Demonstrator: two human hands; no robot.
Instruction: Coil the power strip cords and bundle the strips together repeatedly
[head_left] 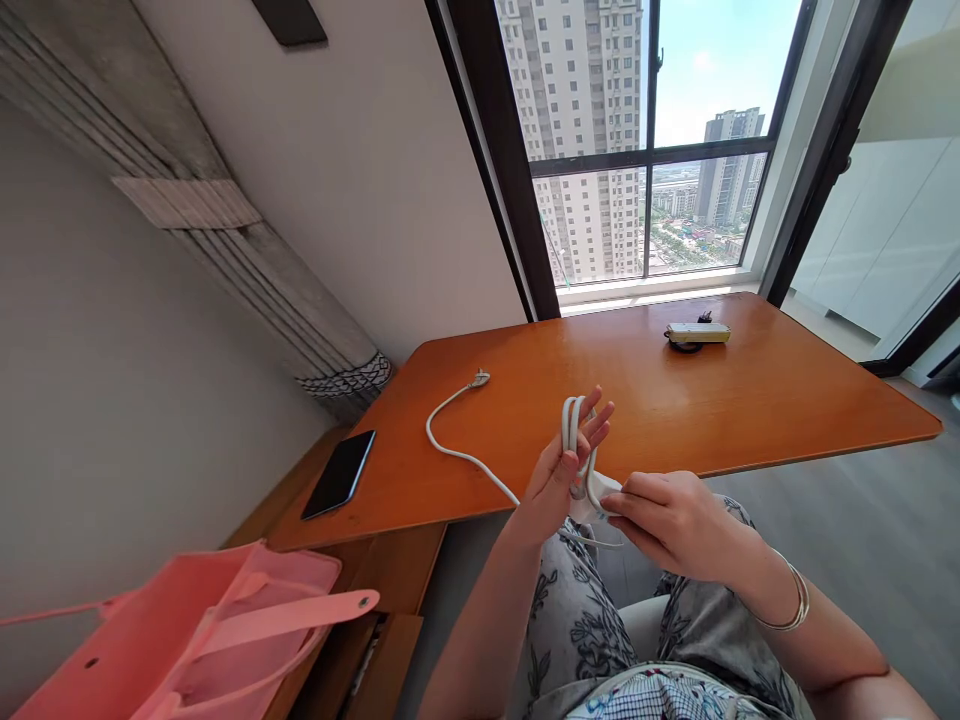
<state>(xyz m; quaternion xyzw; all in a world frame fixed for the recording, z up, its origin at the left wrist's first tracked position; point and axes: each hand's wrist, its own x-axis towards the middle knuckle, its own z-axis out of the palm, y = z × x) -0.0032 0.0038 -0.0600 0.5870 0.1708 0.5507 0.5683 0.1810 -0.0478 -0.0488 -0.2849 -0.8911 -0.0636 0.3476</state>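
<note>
A white power cord (571, 425) is looped around the fingers of my left hand (553, 480), whose thumb presses on the loops while the fingertips point up. My right hand (675, 515) is closed, pinching the cord low on the loops. Between the two hands sits a white piece (586, 508), partly hidden, so its kind is unclear. From my left hand the cord runs back over the table's near edge and curves across the wood. It ends in a white plug (480, 379) lying on the tabletop.
The orange-brown wooden table (517, 380) spans the view before my lap. A black phone (339, 474) lies near its left edge. A white and yellow power strip (697, 333) with a black cord rests at the far right. A pink bag (247, 630) stands at lower left.
</note>
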